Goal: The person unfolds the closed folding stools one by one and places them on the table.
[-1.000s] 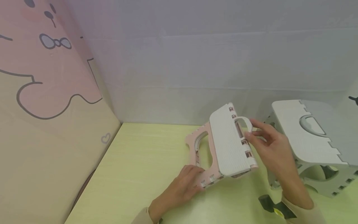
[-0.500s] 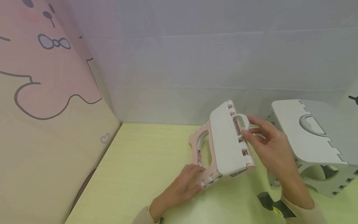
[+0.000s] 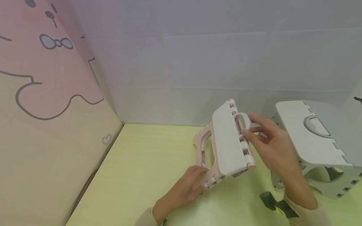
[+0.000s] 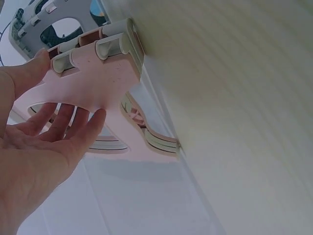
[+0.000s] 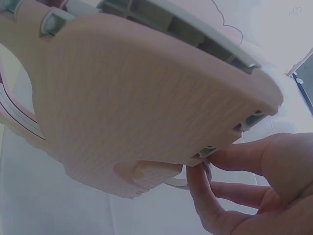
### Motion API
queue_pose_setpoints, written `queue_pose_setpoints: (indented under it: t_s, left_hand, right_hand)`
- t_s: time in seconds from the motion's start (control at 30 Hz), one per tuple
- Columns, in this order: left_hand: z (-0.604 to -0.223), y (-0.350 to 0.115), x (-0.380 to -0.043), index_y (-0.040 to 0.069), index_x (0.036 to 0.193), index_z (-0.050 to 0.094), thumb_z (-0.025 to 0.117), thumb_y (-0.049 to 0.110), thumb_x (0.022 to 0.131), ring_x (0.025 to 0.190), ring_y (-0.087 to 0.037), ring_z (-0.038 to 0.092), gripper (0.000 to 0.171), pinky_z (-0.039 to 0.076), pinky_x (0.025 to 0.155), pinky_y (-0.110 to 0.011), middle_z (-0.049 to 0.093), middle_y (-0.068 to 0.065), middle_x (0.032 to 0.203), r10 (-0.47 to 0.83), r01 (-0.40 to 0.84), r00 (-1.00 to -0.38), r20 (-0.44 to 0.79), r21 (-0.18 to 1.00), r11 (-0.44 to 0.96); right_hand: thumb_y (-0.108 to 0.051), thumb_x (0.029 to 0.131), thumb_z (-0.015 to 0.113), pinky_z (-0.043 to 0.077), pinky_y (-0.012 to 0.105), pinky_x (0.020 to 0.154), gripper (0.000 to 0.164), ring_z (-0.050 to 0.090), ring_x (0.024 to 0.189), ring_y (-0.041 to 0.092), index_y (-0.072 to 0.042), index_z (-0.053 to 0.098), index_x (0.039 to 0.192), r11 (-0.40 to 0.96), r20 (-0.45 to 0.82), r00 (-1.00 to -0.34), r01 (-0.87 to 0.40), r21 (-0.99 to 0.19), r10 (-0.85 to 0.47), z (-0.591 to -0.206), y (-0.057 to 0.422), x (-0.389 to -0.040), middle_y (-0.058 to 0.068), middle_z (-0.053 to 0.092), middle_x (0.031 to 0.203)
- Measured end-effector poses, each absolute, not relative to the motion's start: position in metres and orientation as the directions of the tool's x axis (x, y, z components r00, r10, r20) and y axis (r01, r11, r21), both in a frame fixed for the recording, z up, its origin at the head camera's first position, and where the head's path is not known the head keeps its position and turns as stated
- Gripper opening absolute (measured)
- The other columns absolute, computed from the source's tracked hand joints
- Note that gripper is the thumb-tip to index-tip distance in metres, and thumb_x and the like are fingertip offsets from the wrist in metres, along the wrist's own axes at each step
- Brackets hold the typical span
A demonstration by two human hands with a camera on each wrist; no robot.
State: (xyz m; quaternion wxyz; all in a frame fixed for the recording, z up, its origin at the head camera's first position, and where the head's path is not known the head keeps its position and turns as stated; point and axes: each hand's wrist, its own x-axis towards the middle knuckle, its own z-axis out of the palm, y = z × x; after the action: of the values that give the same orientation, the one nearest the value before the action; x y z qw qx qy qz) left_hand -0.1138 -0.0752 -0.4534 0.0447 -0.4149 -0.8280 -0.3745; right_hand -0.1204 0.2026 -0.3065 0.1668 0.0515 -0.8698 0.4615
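A pink and white folding step stool stands tilted on the table, partly folded, its two seat halves bent into a ridge. My right hand pinches the white loop handle on that ridge between thumb and fingertips. Lower down, my left hand grips the end of the pink leg panel. In the left wrist view, the fingers reach toward the cutout in this pink panel while the thumb lies at its hinged edge. The right wrist view shows the underside-facing pink seat half.
A second folding stool, white and grey-green, stands unfolded at the right, close to my right forearm. The yellow-green table meets a pale sheet wall behind. A cartoon-printed panel borders the left side.
My right hand has moved slightly left and up with the handle, so the stool's ridge is steeper and its seat halves are closer together. The left hand keeps its grip, shifting slightly right.
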Motion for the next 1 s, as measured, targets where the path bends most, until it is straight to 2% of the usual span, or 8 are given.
queue_pose_setpoints:
  t_s: [0.07, 0.27, 0.3, 0.47, 0.6, 0.67, 0.87, 1.0]
  left_hand:
    - [-0.453, -0.075, -0.114, 0.004, 0.138, 0.05, 0.078, 0.012, 0.091, 0.117, -0.021, 0.056, 0.055, 0.052, 0.099, -0.03, 0.057, -0.012, 0.132, 0.652, 0.723, -0.65, 0.391, 0.583, 0.371]
    - [-0.455, -0.075, -0.115, 0.002, 0.138, 0.048, 0.078, 0.009, 0.091, 0.116, -0.024, 0.057, 0.056, 0.052, 0.1, -0.031, 0.057, -0.013, 0.131, 0.656, 0.741, -0.627, 0.42, 0.581, 0.337]
    - [-0.456, -0.074, -0.116, 0.002, 0.138, 0.048, 0.077, 0.008, 0.091, 0.116, -0.024, 0.057, 0.056, 0.052, 0.1, -0.031, 0.057, -0.013, 0.131, 0.656, 0.74, -0.627, 0.42, 0.584, 0.334]
    - [-0.454, -0.073, -0.115, 0.002, 0.139, 0.048, 0.076, 0.005, 0.091, 0.119, -0.024, 0.056, 0.056, 0.05, 0.104, -0.033, 0.057, -0.013, 0.131, 0.659, 0.724, -0.635, 0.404, 0.609, 0.324]
    - [-0.451, -0.07, -0.115, 0.002, 0.141, 0.046, 0.075, 0.005, 0.092, 0.121, -0.023, 0.056, 0.056, 0.049, 0.105, -0.034, 0.056, -0.013, 0.133, 0.666, 0.707, -0.641, 0.381, 0.631, 0.32]
    - [-0.45, -0.069, -0.114, 0.002, 0.142, 0.046, 0.074, 0.004, 0.093, 0.122, -0.023, 0.055, 0.056, 0.048, 0.106, -0.034, 0.056, -0.013, 0.134, 0.668, 0.695, -0.648, 0.365, 0.642, 0.324]
    - [-0.449, -0.068, -0.114, 0.001, 0.142, 0.043, 0.072, 0.003, 0.095, 0.126, -0.024, 0.053, 0.055, 0.047, 0.109, -0.035, 0.054, -0.013, 0.135, 0.674, 0.702, -0.641, 0.368, 0.636, 0.32]
    - [-0.451, -0.067, -0.116, 0.0, 0.141, 0.043, 0.074, 0.005, 0.094, 0.124, -0.024, 0.055, 0.057, 0.047, 0.108, -0.033, 0.055, -0.013, 0.132, 0.676, 0.737, -0.612, 0.412, 0.606, 0.298]
  right_hand:
    - [-0.014, 0.098, 0.072, 0.047, 0.003, 0.08, 0.056, 0.059, 0.097, -0.011, -0.007, 0.052, 0.149, 0.565, 0.345, -0.937, -0.253, -0.785, 0.059, -0.305, 0.202, -0.12, 0.016, 0.058, 0.136]
    - [-0.016, 0.098, 0.073, 0.047, 0.003, 0.078, 0.057, 0.069, 0.104, 0.016, -0.007, 0.051, 0.15, 0.597, 0.343, -0.938, -0.251, -0.762, 0.043, -0.301, 0.2, -0.12, 0.016, 0.058, 0.134]
    - [-0.015, 0.098, 0.073, 0.047, 0.003, 0.078, 0.058, 0.068, 0.103, 0.015, -0.007, 0.051, 0.15, 0.6, 0.345, -0.938, -0.254, -0.759, 0.039, -0.3, 0.2, -0.12, 0.016, 0.058, 0.134]
    - [-0.01, 0.097, 0.073, 0.048, 0.003, 0.08, 0.057, 0.057, 0.096, -0.015, -0.004, 0.051, 0.149, 0.579, 0.369, -0.929, -0.292, -0.761, 0.017, -0.296, 0.197, -0.119, 0.016, 0.058, 0.131]
    - [-0.006, 0.095, 0.074, 0.048, 0.004, 0.082, 0.056, 0.056, 0.097, -0.016, -0.002, 0.053, 0.147, 0.568, 0.397, -0.918, -0.323, -0.757, 0.007, -0.294, 0.194, -0.119, 0.015, 0.058, 0.13]
    - [-0.005, 0.095, 0.074, 0.048, 0.004, 0.084, 0.056, 0.058, 0.099, -0.01, -0.001, 0.053, 0.147, 0.567, 0.404, -0.915, -0.331, -0.754, 0.002, -0.292, 0.192, -0.119, 0.015, 0.058, 0.132]
    - [-0.003, 0.096, 0.072, 0.047, 0.004, 0.087, 0.056, 0.065, 0.108, 0.025, 0.001, 0.051, 0.148, 0.556, 0.417, -0.908, -0.365, -0.747, -0.036, -0.288, 0.186, -0.12, 0.016, 0.055, 0.134]
    - [-0.002, 0.095, 0.073, 0.047, 0.004, 0.087, 0.056, 0.066, 0.107, 0.025, 0.0, 0.053, 0.147, 0.542, 0.455, -0.889, -0.411, -0.733, -0.059, -0.287, 0.182, -0.12, 0.016, 0.056, 0.13]
